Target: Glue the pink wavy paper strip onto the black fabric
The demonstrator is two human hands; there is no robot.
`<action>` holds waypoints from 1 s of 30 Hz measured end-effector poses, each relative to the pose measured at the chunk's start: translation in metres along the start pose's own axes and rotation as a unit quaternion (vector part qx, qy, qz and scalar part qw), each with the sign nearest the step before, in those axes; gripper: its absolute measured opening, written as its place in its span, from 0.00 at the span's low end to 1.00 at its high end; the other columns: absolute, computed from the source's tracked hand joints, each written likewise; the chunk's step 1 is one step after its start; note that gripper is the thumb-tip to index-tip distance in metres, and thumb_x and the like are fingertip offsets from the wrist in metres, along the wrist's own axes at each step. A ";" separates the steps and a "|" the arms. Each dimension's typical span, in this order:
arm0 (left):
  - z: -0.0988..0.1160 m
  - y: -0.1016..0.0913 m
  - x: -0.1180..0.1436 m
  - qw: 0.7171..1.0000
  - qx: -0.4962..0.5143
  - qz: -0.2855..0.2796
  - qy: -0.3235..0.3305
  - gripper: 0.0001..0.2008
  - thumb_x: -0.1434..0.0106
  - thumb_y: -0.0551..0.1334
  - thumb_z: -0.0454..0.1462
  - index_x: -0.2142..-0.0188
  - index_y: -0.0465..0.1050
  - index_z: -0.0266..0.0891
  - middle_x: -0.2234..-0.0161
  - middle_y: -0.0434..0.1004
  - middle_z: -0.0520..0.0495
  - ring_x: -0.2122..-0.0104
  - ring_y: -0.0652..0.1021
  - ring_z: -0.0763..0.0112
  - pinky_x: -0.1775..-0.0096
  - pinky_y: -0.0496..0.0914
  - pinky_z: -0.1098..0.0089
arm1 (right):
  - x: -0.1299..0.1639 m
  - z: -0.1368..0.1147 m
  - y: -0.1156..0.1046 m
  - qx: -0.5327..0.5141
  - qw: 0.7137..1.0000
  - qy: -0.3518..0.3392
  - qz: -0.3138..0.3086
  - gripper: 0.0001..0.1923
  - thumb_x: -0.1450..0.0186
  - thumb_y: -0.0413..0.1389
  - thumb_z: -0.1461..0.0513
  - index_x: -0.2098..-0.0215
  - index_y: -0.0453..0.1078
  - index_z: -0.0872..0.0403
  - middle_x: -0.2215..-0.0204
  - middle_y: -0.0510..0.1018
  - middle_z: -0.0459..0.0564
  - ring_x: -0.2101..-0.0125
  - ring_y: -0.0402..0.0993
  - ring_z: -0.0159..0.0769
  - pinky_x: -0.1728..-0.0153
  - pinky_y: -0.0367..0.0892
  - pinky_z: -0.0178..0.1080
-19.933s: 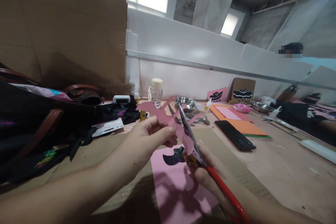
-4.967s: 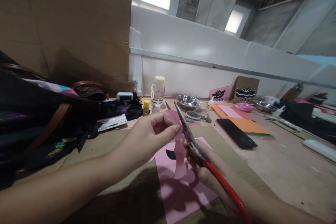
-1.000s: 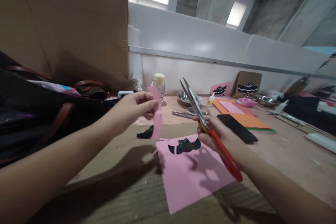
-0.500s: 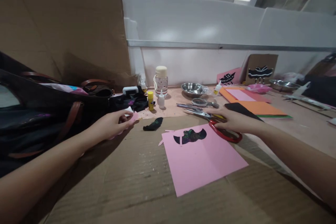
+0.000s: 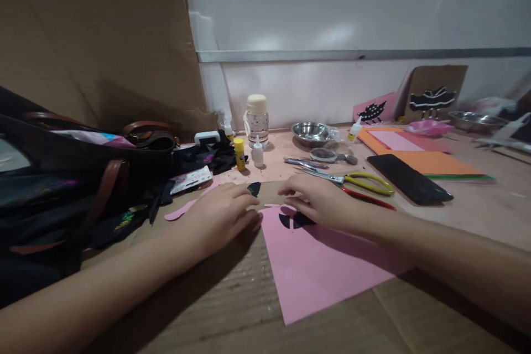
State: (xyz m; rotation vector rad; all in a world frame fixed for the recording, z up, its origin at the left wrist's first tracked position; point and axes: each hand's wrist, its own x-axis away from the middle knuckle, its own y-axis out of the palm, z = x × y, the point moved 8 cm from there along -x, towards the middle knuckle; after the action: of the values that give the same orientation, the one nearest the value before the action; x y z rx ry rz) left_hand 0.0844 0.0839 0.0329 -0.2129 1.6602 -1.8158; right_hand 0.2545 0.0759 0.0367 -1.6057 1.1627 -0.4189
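My left hand (image 5: pixel 222 213) reaches over the cardboard with its fingers stretched out and a little apart, the tips at the left edge of a pink paper sheet (image 5: pixel 315 271). My right hand (image 5: pixel 321 199) hovers over the sheet's top edge, its fingers loosely bent and apart. Between the hands lies a thin pink strip (image 5: pixel 274 206). A black cutout (image 5: pixel 284 221) with a narrow pink piece across it rests on the sheet, partly hidden by my right hand. Behind my left hand a black scrap (image 5: pixel 254 188) shows in part. Scissors with yellow and red handles (image 5: pixel 369 182) lie past my right hand.
A black phone (image 5: pixel 410 180) and coloured paper (image 5: pixel 440 162) lie to the right. Toward the back stand a glue stick (image 5: pixel 240 156), a small white bottle (image 5: pixel 258 154), a drinking bottle (image 5: pixel 257 124) and a metal bowl (image 5: pixel 312 134). A black bag (image 5: pixel 53 177) occupies the left.
My right hand has let go of the scissors and moved left. My left hand has left a curved pink paper scrap and a white packet by the bag and moved right, toward the sheet.
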 end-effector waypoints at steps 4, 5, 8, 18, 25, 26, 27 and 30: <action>-0.009 0.010 0.007 0.999 0.027 0.021 -0.014 0.13 0.26 0.55 0.40 0.53 0.79 0.40 0.56 0.83 0.42 0.55 0.79 0.57 0.52 0.72 0.58 | 0.003 0.024 0.007 -0.033 0.997 0.044 0.060 0.08 0.29 0.54 0.64 0.55 0.75 0.55 0.59 0.82 0.55 0.59 0.78 0.43 0.58 0.71 0.44; -0.013 0.012 0.008 0.999 0.035 0.020 -0.020 0.13 0.26 0.56 0.40 0.53 0.79 0.41 0.56 0.83 0.43 0.55 0.79 0.57 0.53 0.72 0.58 | 0.005 0.028 0.008 -0.041 0.996 0.051 0.064 0.07 0.29 0.55 0.64 0.55 0.74 0.54 0.58 0.82 0.55 0.59 0.78 0.43 0.58 0.71 0.44; -0.018 0.016 0.010 0.998 0.059 0.008 -0.026 0.12 0.26 0.57 0.40 0.53 0.79 0.42 0.55 0.83 0.44 0.54 0.79 0.58 0.52 0.72 0.59 | 0.009 0.031 0.008 -0.062 0.994 0.061 0.059 0.06 0.30 0.56 0.63 0.56 0.74 0.52 0.58 0.82 0.53 0.59 0.78 0.43 0.59 0.71 0.44; -0.008 0.021 0.005 0.996 0.094 -0.008 -0.005 0.12 0.28 0.62 0.42 0.49 0.77 0.42 0.50 0.79 0.44 0.52 0.77 0.58 0.51 0.71 0.58 | 0.003 0.014 0.016 -0.087 0.996 0.030 0.003 0.04 0.30 0.57 0.63 0.59 0.75 0.52 0.58 0.83 0.55 0.58 0.79 0.45 0.56 0.73 0.48; -0.010 0.018 0.005 0.996 0.087 -0.001 -0.014 0.12 0.27 0.60 0.42 0.48 0.77 0.42 0.50 0.80 0.44 0.51 0.77 0.56 0.50 0.70 0.56 | 0.004 0.012 0.015 -0.072 0.997 0.032 -0.006 0.07 0.28 0.56 0.60 0.56 0.75 0.52 0.58 0.84 0.55 0.58 0.80 0.46 0.55 0.72 0.48; -0.010 0.018 0.005 0.996 0.085 0.001 -0.015 0.12 0.27 0.61 0.42 0.48 0.77 0.42 0.50 0.80 0.43 0.51 0.77 0.56 0.50 0.70 0.56 | 0.005 0.011 0.014 -0.070 0.997 0.026 -0.003 0.07 0.28 0.56 0.60 0.55 0.75 0.52 0.58 0.84 0.55 0.57 0.80 0.46 0.54 0.72 0.49; -0.010 0.017 0.005 0.996 0.083 0.003 -0.015 0.13 0.27 0.61 0.43 0.48 0.77 0.43 0.50 0.80 0.43 0.51 0.77 0.55 0.50 0.70 0.56 | 0.006 0.009 0.012 -0.067 0.998 0.018 0.001 0.07 0.28 0.55 0.61 0.56 0.75 0.52 0.57 0.84 0.56 0.56 0.80 0.46 0.53 0.72 0.49; -0.006 0.017 0.005 0.997 0.076 0.003 -0.009 0.12 0.28 0.62 0.43 0.49 0.78 0.43 0.50 0.80 0.43 0.51 0.77 0.56 0.49 0.71 0.56 | 0.008 0.002 0.012 -0.056 0.998 0.000 -0.003 0.07 0.28 0.54 0.63 0.56 0.74 0.52 0.56 0.84 0.56 0.54 0.80 0.46 0.50 0.71 0.49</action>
State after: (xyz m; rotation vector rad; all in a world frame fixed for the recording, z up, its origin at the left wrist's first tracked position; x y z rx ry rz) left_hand 0.0832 0.0866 0.0138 -0.1578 1.4997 -1.9199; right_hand 0.2534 0.0707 0.0232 -1.7066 1.2003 -0.3634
